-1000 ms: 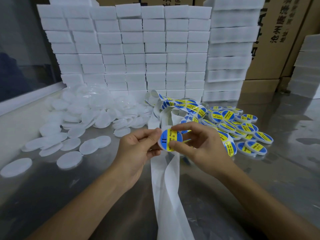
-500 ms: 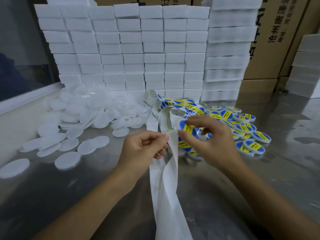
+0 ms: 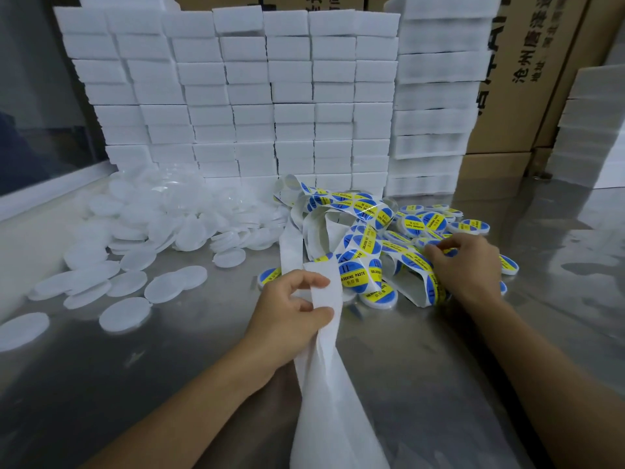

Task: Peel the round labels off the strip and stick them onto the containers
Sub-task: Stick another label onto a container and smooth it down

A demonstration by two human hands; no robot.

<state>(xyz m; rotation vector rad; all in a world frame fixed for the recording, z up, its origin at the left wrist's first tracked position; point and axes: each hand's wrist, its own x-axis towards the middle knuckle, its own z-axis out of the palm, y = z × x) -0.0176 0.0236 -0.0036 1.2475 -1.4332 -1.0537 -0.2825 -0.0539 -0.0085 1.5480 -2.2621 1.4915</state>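
Observation:
My left hand grips the white backing strip, which hangs down off the table's front. Just above its fingers, a blue-and-yellow round label sits on the strip. The rest of the label strip lies in loose loops behind. My right hand reaches over the pile of labelled containers, its curled fingertips pinching a labelled container there. Plain white round containers are heaped at the left.
Everything lies on a shiny metal table. A wall of stacked white blocks stands behind the piles, with cardboard boxes at the back right. A pale ledge borders the left side.
My right hand carried the freshly labelled container away from my left hand and out to the labelled pile on the right. My left hand kept hold of the backing strip.

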